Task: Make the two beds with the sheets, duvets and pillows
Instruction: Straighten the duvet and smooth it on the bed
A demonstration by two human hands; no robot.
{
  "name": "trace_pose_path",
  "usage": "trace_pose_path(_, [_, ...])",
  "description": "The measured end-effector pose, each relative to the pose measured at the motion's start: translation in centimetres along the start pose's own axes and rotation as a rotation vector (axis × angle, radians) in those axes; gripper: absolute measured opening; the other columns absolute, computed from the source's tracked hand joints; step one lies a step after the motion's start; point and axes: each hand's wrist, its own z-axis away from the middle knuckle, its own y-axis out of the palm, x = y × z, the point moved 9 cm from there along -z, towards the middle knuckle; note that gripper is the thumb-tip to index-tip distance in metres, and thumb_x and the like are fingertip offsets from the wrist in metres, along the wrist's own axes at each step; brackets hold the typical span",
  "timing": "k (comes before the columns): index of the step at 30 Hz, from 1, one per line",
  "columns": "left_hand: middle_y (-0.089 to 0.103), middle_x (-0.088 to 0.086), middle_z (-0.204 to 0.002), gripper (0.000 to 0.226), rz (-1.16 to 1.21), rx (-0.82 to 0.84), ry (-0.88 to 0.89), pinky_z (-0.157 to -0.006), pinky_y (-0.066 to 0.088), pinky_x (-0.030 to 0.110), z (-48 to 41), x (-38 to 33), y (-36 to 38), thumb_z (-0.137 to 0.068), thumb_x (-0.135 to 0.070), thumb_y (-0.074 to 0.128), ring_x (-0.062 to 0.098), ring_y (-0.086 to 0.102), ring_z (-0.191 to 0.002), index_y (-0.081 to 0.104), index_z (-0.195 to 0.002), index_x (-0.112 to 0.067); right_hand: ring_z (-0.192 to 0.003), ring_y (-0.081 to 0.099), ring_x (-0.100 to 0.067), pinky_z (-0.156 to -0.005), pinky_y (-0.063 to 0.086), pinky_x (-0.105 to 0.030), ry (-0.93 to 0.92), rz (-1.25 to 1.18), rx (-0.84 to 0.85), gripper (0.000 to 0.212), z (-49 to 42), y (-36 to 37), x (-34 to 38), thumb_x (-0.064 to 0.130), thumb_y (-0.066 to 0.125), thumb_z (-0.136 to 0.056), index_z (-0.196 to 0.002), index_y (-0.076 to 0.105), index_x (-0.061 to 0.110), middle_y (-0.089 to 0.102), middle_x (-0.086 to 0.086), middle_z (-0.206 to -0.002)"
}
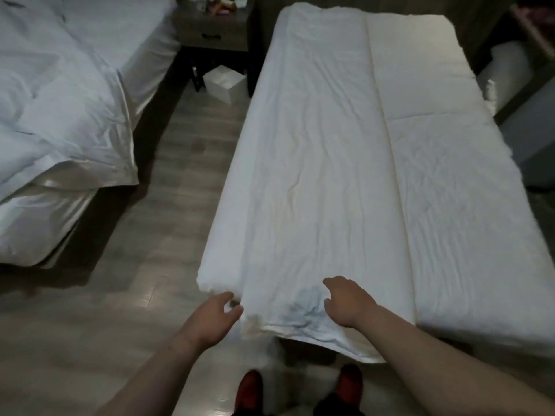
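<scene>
Grey wood-look floor [168, 175] ran between two beds in a dim bedroom. The right bed [468, 211] filled most of the view, and its right half showed a wrinkled white surface. On its left half lay a folded white duvet [315, 175], stretched from the head of the bed to the foot, with its near end hanging a little over the foot edge. The left bed [36, 232] stood well apart, covered by a rumpled white duvet [60, 100]. Between the beds, at the far wall, stood a dark nightstand [213, 28], with a white box [223, 84] on the floor under it. A white pillow [507, 70] lay beyond the far right side of the right bed.

The right hand [350, 303] rested on the near end of the folded duvet, fingers spread and gripping nothing. The left hand [211, 316] touched the near left corner with loosely bent fingers; I cannot tell if it pinched the cloth. Red shoes [249, 388] stood below.
</scene>
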Motion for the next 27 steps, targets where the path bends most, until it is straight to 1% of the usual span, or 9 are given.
trace_pose_path(3, [0.055, 0.002, -0.140, 0.051, 0.053, 0.031, 0.040, -0.097, 0.037, 0.021, -4.1, 1.8, 1.4, -0.096, -0.035, 0.058, 0.015, 0.053, -0.125, 0.050, -0.141, -0.011, -0.140, 0.033, -0.028, -0.114, 0.031, -0.037, 0.007, -0.067, -0.016, 0.059, -3.6, 2.2, 2.4, 0.032, 0.043, -0.100, -0.154, 0.025, 0.018, 0.030, -0.008, -0.157])
trace_pose_path(6, [0.056, 0.000, -0.137, 0.051, 0.118, 0.059, 0.054, -0.096, 0.040, 0.024, -9.0, 2.7, 3.5, -0.094, -0.040, 0.058, 0.018, 0.053, -0.125, 0.053, -0.137, -0.014, -0.149, 0.017, -0.030, -0.119, 0.020, -0.039, 0.015, -0.086, -0.064, 0.065, -8.2, 4.4, 3.2, 0.038, 0.043, -0.101, -0.158, 0.016, 0.023, 0.011, -0.008, -0.165])
trace_pose_path(8, [0.066, -0.003, -0.111, 0.038, 0.154, 0.047, 0.089, -0.085, 0.046, 0.029, -12.7, 2.9, 4.6, -0.085, -0.049, 0.056, 0.021, 0.061, -0.106, 0.063, -0.108, -0.020, -0.151, 0.010, -0.031, -0.120, 0.017, -0.041, 0.028, -0.035, -0.071, 0.069, -10.9, 6.5, 2.9, 0.047, 0.040, -0.101, -0.158, 0.009, 0.026, 0.002, -0.008, -0.166])
trace_pose_path(10, [0.064, -0.003, -0.088, 0.029, 0.204, 0.008, 0.107, -0.074, 0.048, 0.033, -16.3, 2.9, 5.2, -0.083, -0.048, 0.060, 0.020, 0.061, -0.085, 0.055, -0.091, -0.021, -0.151, 0.006, -0.034, -0.119, 0.016, -0.045, 0.039, 0.094, -0.085, 0.075, -12.7, 9.1, 2.6, 0.058, 0.034, -0.099, -0.158, 0.000, 0.028, -0.005, -0.009, -0.166])
trace_pose_path(13, [0.064, -0.009, -0.094, 0.025, 0.327, -0.070, 0.104, -0.071, 0.045, 0.025, -19.9, 2.5, 5.1, -0.087, -0.036, 0.069, 0.012, 0.062, -0.087, 0.056, -0.103, -0.021, -0.151, 0.001, -0.035, -0.119, 0.010, -0.049, 0.050, 0.180, -0.176, 0.079, -13.7, 11.1, 2.3, 0.066, 0.028, -0.096, -0.157, -0.006, 0.029, -0.010, -0.009, -0.165])
trace_pose_path(15, [0.069, -0.005, -0.099, 0.034, 0.462, -0.061, 0.080, -0.075, 0.051, 0.028, -21.6, 2.0, 5.3, -0.085, -0.039, 0.072, 0.016, 0.067, -0.093, 0.062, -0.106, -0.015, -0.151, 0.000, -0.034, -0.120, 0.007, -0.048, 0.049, 0.166, -0.211, 0.078, -13.9, 11.4, 2.2, 0.067, 0.026, -0.096, -0.157, -0.006, 0.030, -0.011, -0.008, -0.165])
trace_pose_path(18, [0.072, 0.002, -0.098, 0.041, 0.554, -0.047, 0.069, -0.086, 0.055, 0.037, -23.0, 1.1, 5.4, -0.080, -0.048, 0.074, 0.021, 0.069, -0.093, 0.068, -0.102, -0.014, -0.151, 0.002, -0.033, -0.120, 0.007, -0.048, 0.049, 0.153, -0.247, 0.077, -14.0, 11.0, 2.1, 0.069, 0.023, -0.095, -0.157, -0.004, 0.032, -0.008, -0.007, -0.166])
trace_pose_path(22, [0.074, 0.000, -0.101, 0.023, 0.615, 0.011, 0.166, -0.093, 0.055, 0.040, -22.2, -1.4, 5.7, -0.088, -0.032, 0.070, 0.017, 0.070, -0.094, 0.071, -0.105, -0.016, -0.148, 0.015, -0.031, -0.119, 0.012, -0.044, 0.043, 0.064, -0.332, 0.071, -13.1, 9.6, 2.3, 0.067, 0.026, -0.096, -0.157, 0.008, 0.035, 0.008, -0.004, -0.166])
trace_pose_path(27, [0.070, -0.008, -0.082, 0.008, 0.758, -0.299, 0.273, -0.064, 0.052, 0.012, -19.8, 0.0, -0.3, -0.085, -0.015, 0.074, -0.007, 0.066, -0.066, 0.067, -0.084, -0.020, -0.134, 0.035, -0.024, -0.114, 0.025, -0.039, -0.147, 0.043, -0.653, 0.067, -10.7, 6.1, 3.9, 0.060, 0.034, -0.093, -0.152, 0.032, 0.028, 0.036, -0.003, -0.155])
